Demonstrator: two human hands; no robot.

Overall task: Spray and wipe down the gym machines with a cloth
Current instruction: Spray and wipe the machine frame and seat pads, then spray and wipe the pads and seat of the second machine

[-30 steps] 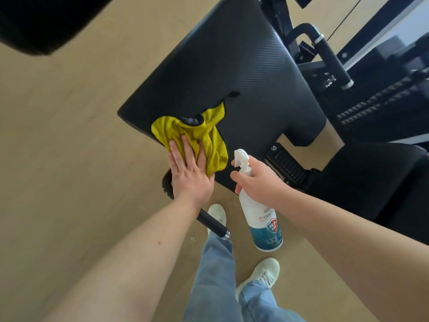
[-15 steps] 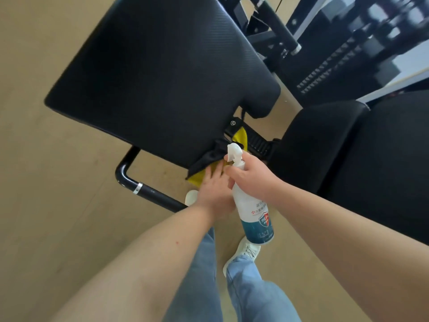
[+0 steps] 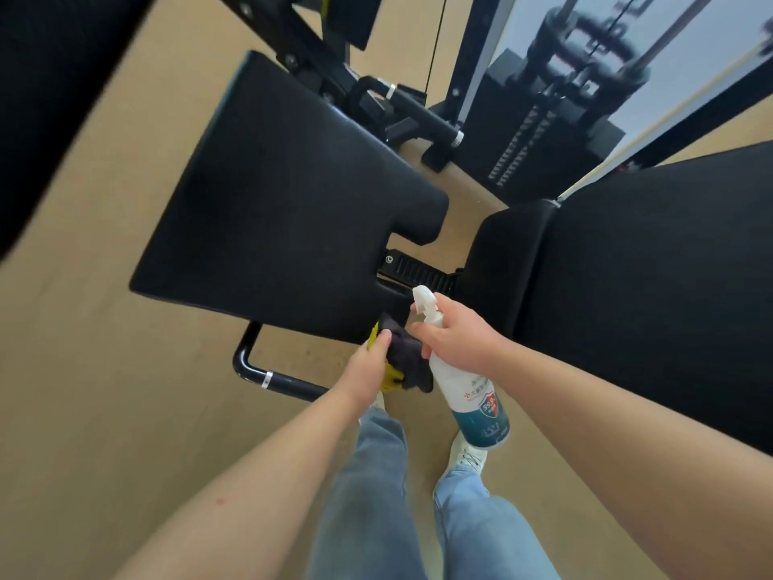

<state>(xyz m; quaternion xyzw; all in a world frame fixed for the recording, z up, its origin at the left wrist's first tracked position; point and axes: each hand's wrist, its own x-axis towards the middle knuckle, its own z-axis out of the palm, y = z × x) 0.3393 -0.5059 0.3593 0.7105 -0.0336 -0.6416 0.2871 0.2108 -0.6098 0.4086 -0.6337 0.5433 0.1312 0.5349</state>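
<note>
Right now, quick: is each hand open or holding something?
Left hand: closed, gripping the bunched cloth.
Right hand: closed, holding the spray bottle by its neck.

Both my arms reach forward; my left hand (image 3: 368,366) pinches the cloth (image 3: 405,358), my right hand (image 3: 456,337) grips the bottle (image 3: 470,397).

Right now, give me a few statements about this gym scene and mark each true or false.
1. The right hand grips the spray bottle. True.
2. The cloth lies spread flat in the middle of the seat pad. False: the left hand holds it bunched at the pad's near edge.
3. The bottle's nozzle is red. False: it is white.
4. A black handle bar with a silver ring shows by the pad's near edge. True.
</note>
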